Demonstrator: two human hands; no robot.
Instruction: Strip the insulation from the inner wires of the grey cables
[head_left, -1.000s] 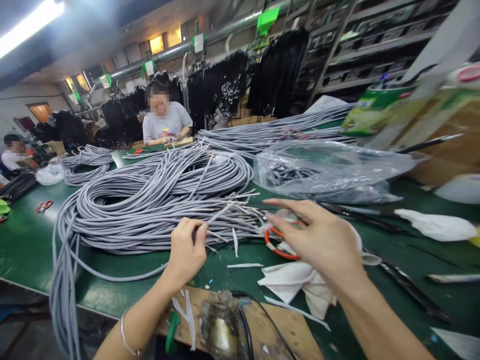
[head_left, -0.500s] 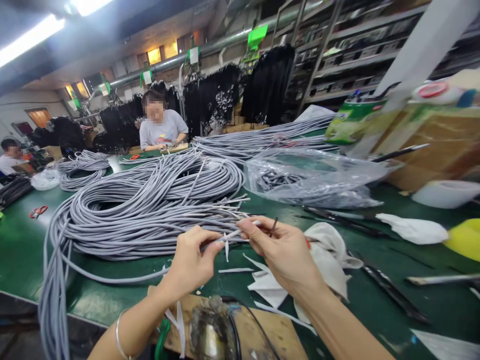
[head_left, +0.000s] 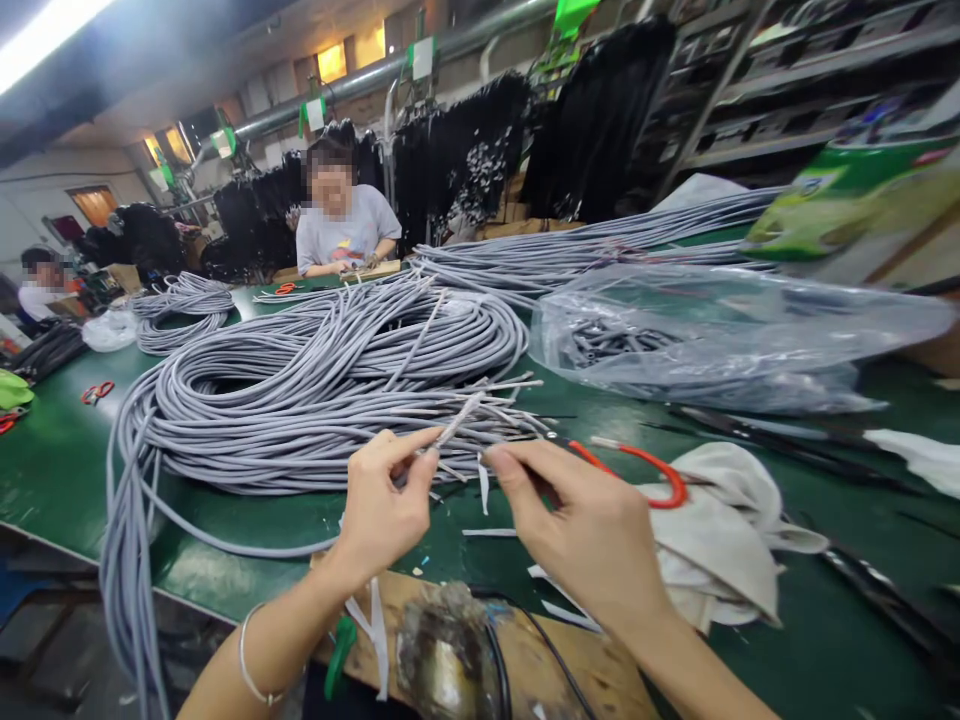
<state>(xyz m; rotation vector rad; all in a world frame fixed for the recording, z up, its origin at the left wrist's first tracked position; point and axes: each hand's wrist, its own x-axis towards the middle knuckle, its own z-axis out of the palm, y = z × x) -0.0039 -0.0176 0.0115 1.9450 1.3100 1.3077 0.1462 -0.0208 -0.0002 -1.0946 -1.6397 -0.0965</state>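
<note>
My left hand (head_left: 391,500) is closed on a grey cable; the cable's pale end (head_left: 459,420) sticks up past the thumb and forefinger. To its right, my right hand (head_left: 589,515) pinches a short white strip (head_left: 484,485), which dangles from the fingertips, apart from the cable end. Behind both hands lies a large coiled bundle of grey cables (head_left: 247,430), its stripped ends fanned out toward the right. Red curved tool handles (head_left: 664,475) show just beyond my right hand.
A clear plastic bag (head_left: 712,340) with dark short pieces lies at the right, near a crumpled white cloth (head_left: 720,540). A wooden board (head_left: 555,650) with a stained metal device (head_left: 450,650) sits at the near edge. Across the green table (head_left: 60,470), a co-worker (head_left: 349,230) is seated.
My right hand has come away from the cable end and holds the white strip. The cable end in my left hand now tilts upward. The view has shifted left.
</note>
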